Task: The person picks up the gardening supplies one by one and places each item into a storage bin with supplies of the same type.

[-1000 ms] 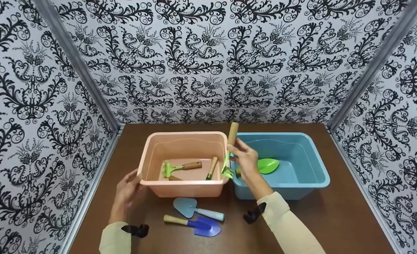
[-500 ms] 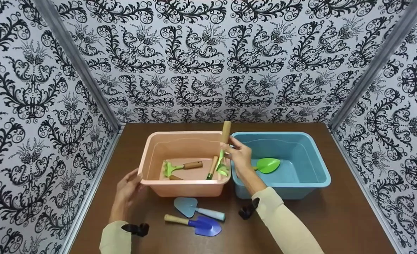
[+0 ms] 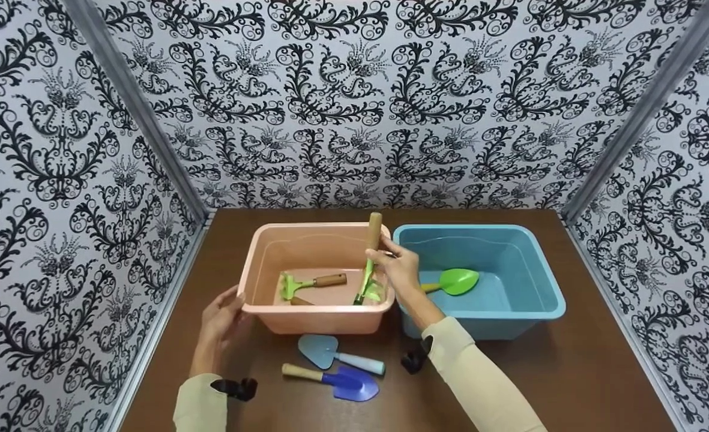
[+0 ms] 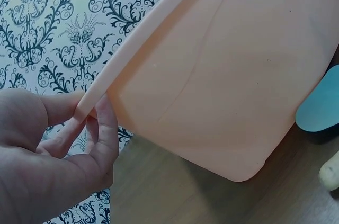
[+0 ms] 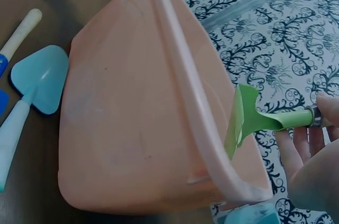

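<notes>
My right hand (image 3: 401,270) holds a green hand rake (image 3: 374,231) by its wooden handle, near the neck. The rake stands handle up, its green head inside the right end of the peach plastic tub (image 3: 315,309). In the right wrist view the green rake head (image 5: 246,121) shows beyond the tub's rim. My left hand (image 3: 219,318) pinches the tub's rim at the front left corner, thumb and fingers on either side in the left wrist view. Inside the tub lie another green rake (image 3: 329,280) and a partly hidden wooden handle (image 3: 301,301). The held rake overlaps one more handled tool.
A blue tub (image 3: 486,315) stands right beside the peach one, with a green trowel (image 3: 459,281) inside. In front lie a light blue trowel (image 3: 321,351) and a dark blue trowel (image 3: 354,384) with a wooden handle. Patterned walls (image 3: 354,120) enclose the brown table (image 3: 600,360).
My right hand has carried the rake left from above the gap between the tubs, and its head has gone down into the peach tub. My left hand stays on the rim.
</notes>
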{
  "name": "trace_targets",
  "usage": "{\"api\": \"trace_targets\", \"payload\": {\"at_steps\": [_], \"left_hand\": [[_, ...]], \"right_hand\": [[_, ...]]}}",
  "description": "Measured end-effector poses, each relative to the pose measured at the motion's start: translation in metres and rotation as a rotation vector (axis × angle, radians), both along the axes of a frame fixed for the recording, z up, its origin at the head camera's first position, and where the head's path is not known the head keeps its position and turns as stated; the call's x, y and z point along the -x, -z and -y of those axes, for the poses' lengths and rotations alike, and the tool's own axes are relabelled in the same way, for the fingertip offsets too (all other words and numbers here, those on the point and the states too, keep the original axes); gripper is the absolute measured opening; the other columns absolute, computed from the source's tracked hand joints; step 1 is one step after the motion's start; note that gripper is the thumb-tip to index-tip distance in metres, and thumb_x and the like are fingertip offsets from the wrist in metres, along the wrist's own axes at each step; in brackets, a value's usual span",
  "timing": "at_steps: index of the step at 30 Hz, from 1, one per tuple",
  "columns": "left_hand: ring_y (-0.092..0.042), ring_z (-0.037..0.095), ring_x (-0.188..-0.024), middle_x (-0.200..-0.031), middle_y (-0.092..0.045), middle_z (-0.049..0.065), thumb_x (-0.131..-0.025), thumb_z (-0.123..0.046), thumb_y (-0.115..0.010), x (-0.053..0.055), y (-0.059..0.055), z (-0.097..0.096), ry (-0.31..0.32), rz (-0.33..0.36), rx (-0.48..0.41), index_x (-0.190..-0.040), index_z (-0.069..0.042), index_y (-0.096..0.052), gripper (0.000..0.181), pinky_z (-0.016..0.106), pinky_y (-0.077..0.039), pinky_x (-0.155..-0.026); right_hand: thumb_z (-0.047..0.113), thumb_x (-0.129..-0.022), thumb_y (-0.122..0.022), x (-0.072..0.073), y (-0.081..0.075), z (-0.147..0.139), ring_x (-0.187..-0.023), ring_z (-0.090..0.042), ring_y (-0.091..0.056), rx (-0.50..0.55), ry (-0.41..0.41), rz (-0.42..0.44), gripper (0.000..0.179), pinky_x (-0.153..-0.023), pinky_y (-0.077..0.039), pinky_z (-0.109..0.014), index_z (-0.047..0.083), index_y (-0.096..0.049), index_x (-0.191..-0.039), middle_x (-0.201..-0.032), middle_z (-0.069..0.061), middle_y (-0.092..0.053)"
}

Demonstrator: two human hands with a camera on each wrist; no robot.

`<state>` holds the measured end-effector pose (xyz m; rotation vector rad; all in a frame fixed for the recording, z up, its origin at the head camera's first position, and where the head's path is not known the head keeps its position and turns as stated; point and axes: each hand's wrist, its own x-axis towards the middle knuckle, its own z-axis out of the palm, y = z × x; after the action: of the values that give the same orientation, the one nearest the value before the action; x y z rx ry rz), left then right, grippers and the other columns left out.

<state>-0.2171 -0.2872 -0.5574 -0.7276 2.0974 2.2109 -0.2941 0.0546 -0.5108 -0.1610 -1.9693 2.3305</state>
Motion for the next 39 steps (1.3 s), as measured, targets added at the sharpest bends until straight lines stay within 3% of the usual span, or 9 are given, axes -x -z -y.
{"api": "trace_targets", "payload": {"at_steps": [6,10,14,20,25,30,35,39], "left_hand": [[-0.053,0.001,-0.061,-0.071,-0.06,-0.011,-0.102,-0.015,-0.059,0.001,0.0,-0.001,-0.007,0.006,0.012,-0.149,0.0,-0.041,0.053,0.017,-0.048,-0.06],[-0.054,0.001,-0.061,-0.073,-0.06,-0.01,-0.101,-0.014,-0.059,0.001,-0.001,-0.001,-0.005,-0.01,0.009,-0.149,0.002,-0.041,0.054,0.016,-0.048,-0.059],[-0.056,0.0,-0.064,-0.077,-0.061,-0.01,-0.101,-0.017,-0.06,-0.001,-0.002,0.001,0.005,0.012,0.047,-0.149,0.0,-0.042,0.054,0.015,-0.05,-0.061],[-0.058,0.002,-0.067,-0.081,-0.063,-0.008,-0.1,-0.02,-0.061,-0.002,-0.002,0.003,0.011,0.029,0.093,-0.149,-0.001,-0.043,0.055,0.016,-0.053,-0.063],[-0.058,0.002,-0.067,-0.085,-0.065,-0.004,-0.1,-0.019,-0.062,0.001,-0.002,0.0,0.01,0.012,0.089,-0.147,0.001,-0.045,0.054,0.017,-0.053,-0.064],[-0.06,0.0,-0.072,-0.106,-0.068,0.009,-0.1,-0.018,-0.062,0.001,-0.003,-0.002,0.009,0.029,0.088,-0.147,0.001,-0.045,0.054,0.018,-0.055,-0.068],[-0.061,0.0,-0.077,-0.126,-0.063,0.019,-0.1,-0.019,-0.061,0.001,-0.003,0.0,0.015,0.044,0.075,-0.149,0.0,-0.043,0.055,0.018,-0.056,-0.072],[-0.062,0.0,-0.076,-0.116,-0.066,0.014,-0.1,-0.018,-0.062,0.001,-0.003,0.002,0.013,0.039,0.067,-0.148,0.001,-0.043,0.055,0.018,-0.056,-0.072]], "right_hand": [[0.001,-0.08,-0.081,-0.001,0.008,0.002,-0.085,-0.013,-0.071,-0.139,-0.046,-0.071,0.048,-0.072,-0.06,-0.021,-0.006,-0.065,-0.125,-0.11,-0.027,-0.072],[0.0,-0.081,-0.081,-0.002,0.012,0.002,-0.09,-0.026,-0.074,-0.246,-0.102,-0.154,0.044,-0.07,-0.059,-0.019,-0.01,-0.067,-0.121,-0.109,-0.031,-0.071],[0.001,-0.081,-0.081,0.001,0.012,0.005,-0.095,-0.035,-0.073,-0.338,-0.137,-0.181,0.042,-0.072,-0.059,-0.019,-0.007,-0.069,-0.12,-0.11,-0.029,-0.071],[0.004,-0.082,-0.081,0.011,0.003,0.012,-0.1,-0.033,-0.073,-0.439,-0.208,-0.178,0.041,-0.081,-0.061,-0.029,-0.001,-0.07,-0.122,-0.116,-0.023,-0.072],[0.006,-0.082,-0.081,0.021,-0.013,0.02,-0.093,-0.031,-0.074,-0.603,-0.28,-0.258,0.039,-0.079,-0.062,-0.033,0.004,-0.073,-0.12,-0.104,-0.021,-0.075],[0.006,-0.081,-0.082,0.028,-0.023,0.028,-0.093,-0.03,-0.074,-0.716,-0.345,-0.296,0.039,-0.081,-0.061,-0.034,0.005,-0.073,-0.12,-0.109,-0.019,-0.073],[0.01,-0.083,-0.08,0.032,-0.024,0.035,-0.097,-0.027,-0.073,-0.834,-0.366,-0.27,0.039,-0.084,-0.06,-0.037,0.011,-0.073,-0.122,-0.112,-0.015,-0.074],[0.012,-0.084,-0.08,0.035,-0.018,0.038,-0.109,-0.029,-0.069,-0.937,-0.377,-0.293,0.039,-0.095,-0.056,-0.041,0.014,-0.073,-0.122,-0.114,-0.013,-0.075]]}}
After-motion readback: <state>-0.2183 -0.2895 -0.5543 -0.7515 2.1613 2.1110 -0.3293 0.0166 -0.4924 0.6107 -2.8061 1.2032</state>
